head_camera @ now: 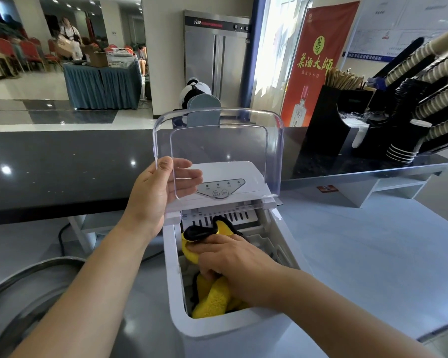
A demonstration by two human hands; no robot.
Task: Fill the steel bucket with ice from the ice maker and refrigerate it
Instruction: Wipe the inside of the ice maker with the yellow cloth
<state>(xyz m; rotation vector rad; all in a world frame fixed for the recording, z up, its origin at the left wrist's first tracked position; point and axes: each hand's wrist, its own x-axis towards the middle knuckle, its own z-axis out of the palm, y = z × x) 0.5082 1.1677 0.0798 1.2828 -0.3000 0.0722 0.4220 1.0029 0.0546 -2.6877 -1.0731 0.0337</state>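
A: Two hands, neither on the steel bucket (36,266). It stands at the far left on the worktop (373,254), near the ice maker (233,329). Only its rim shows; contents hidden.

B: Hands?

A: Left hand (161,187) pinches the edge of the clear lid (217,140), thumb in front, fingers behind, holding it upright. Right hand (230,262) is down in the bin, fingers curled over a yellow cloth (215,301). No ice visible.

B: Risks?

A: Lid first. If the pinch slips, it likely drops onto the right forearm. Cloth next: its loose end lies against the slotted grille at the back and could snag there. Lint or damp left in the bin would spoil any ice made. And the bucket sits out at the edge of view; a swing of the left elbow might knock it.

B: Surface, room?

A: Pale grey-blue worktop, smooth, some glare. Glossy black counter (49,164) behind. Beyond, left to right: blue-skirted table (101,83) with red chairs (29,52), steel double-door cabinet (212,52), red banner (318,60), rack of paper cups (424,99).
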